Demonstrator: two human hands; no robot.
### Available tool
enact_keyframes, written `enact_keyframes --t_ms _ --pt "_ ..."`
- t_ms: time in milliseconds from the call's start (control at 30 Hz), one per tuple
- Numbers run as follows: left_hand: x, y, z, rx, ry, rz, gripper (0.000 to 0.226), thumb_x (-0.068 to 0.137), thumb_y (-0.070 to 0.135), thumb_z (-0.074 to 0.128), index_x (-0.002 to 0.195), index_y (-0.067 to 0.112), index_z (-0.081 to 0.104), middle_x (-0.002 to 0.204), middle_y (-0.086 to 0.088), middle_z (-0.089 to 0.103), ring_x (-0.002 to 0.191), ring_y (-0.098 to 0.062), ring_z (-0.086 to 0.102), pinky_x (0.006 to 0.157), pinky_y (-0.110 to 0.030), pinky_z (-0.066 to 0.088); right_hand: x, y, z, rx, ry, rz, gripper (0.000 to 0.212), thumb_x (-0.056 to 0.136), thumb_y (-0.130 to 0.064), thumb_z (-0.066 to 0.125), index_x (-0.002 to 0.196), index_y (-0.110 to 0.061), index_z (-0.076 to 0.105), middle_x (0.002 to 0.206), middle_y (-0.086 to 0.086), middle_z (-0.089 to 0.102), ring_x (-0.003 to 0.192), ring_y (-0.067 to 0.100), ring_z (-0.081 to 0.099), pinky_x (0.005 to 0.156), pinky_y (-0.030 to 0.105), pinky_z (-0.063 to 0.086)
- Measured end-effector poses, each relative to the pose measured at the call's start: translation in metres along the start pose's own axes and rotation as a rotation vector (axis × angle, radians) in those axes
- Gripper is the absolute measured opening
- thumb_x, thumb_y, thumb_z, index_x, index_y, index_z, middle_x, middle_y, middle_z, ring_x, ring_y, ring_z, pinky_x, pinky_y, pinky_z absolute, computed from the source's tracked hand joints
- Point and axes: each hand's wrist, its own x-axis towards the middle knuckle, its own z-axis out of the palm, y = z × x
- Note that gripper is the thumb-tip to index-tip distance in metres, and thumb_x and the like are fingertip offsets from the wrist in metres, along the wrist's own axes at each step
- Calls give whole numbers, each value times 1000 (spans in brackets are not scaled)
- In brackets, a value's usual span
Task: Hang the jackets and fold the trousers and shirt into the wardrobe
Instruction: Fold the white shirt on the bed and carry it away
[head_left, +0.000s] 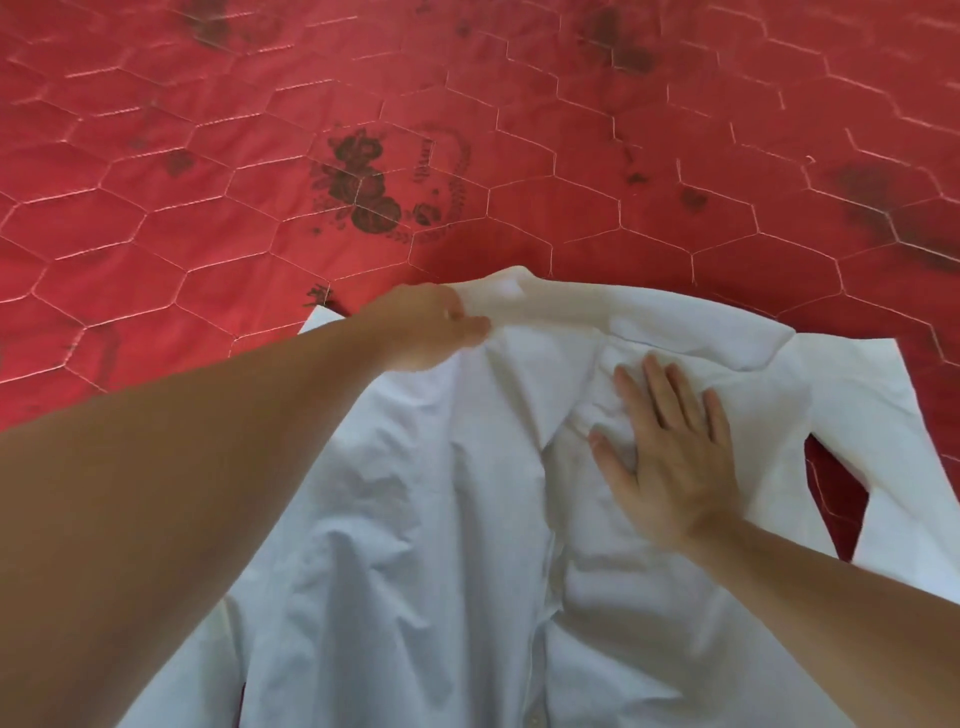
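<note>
Covering almost all of the view, the red quilted bedspread with hexagon stitching and dark flower prints (208, 218) serves as the work surface, and only 1 garment of the task lies on it. That garment is the white cotton button-up shirt (415, 545), spread front-up across the near part of the bedspread with its collar (545, 306) toward the far side and 1 short sleeve (883, 415) lying out flat to the right of the collar. The cloth is creased along the button line and no fold has been made in it, so I judge the shirt to be at the smoothing and straightening stage, before the folding proper.

Just left of the collar, the left hand (431, 332) pinches the collar's edge between thumb and curled fingers and lifts that corner a little off the bedspread. Below the collar and slightly right, the right hand (670, 457) lies with straight, spread fingers pressed flat on the shirt's chest, gripping nothing.

No jackets, trousers or wardrobe show here, so how they stand cannot be told. On this evidence, the shirt has yet to be folded and carried to the wardrobe.
</note>
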Motion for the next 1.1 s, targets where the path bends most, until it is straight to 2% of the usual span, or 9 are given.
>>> enact_keyframes --t_ms 200,333,400,500,600,700,767,867,1100 --pt "-13 -55 -10 71 79 32 67 95 65 24 71 11 55 66 -5 57 70 -26 57 62 -35 40 0 2 1 -6 -17 10 74 89 -64 20 152 -25 28 161 5 20 148 25 18 119 48 12" --pt "-28 -84 -14 319 205 0 41 99 50 37 69 22 46 66 2 54 77 -32 59 73 -38 43 2 2 2 -12 -30 10 75 88 -67 14 153 -29 21 163 2 11 150 22 10 120 46 7" --pt "-35 -89 -9 350 445 -54 30 101 41 36 87 21 54 81 -4 60 89 -34 60 90 -44 38 2 2 2 -17 -50 19 77 87 -68 8 154 -31 14 164 0 4 150 19 3 120 45 3" --pt "-53 -63 17 269 672 12 32 97 36 45 125 24 54 126 -8 54 118 -36 46 102 -52 26 3 1 -1 -39 -118 18 78 86 -68 1 154 -31 4 164 -1 -5 150 18 -5 120 45 -1" --pt "-78 -19 62 240 499 111 53 93 53 30 140 33 41 150 -4 38 137 -33 32 110 -53 16 7 -5 -15 -53 -141 8 71 91 -57 11 154 -23 10 163 4 -1 150 21 -2 119 51 0" --pt "-87 -15 101 248 262 6 65 91 66 14 152 44 6 164 3 -2 150 -27 -7 115 -57 -6 4 -37 -26 61 -8 -150 61 93 -48 21 148 -23 31 160 5 20 148 21 16 118 53 5" --pt "-84 -23 110 260 253 -16 67 91 67 8 152 44 -7 163 6 -15 149 -22 -18 116 -56 -10 1 -62 -21 101 -90 -271 68 90 -61 12 152 -34 18 163 1 10 149 20 8 119 51 2" --pt "-80 -27 111 227 304 24 69 87 70 0 150 46 -12 162 9 -17 149 -19 -18 117 -53 -11 16 -73 -5 53 -198 -191 75 85 -72 7 152 -40 -5 162 -5 -14 149 19 -11 119 50 -4" --pt "-87 -58 97 213 381 98 79 80 73 -3 153 43 1 164 8 -5 150 -18 -9 120 -47 -7 58 -50 4 -16 -152 -197 68 89 -62 -1 152 -37 -10 161 -7 -19 148 16 -15 118 44 -7"
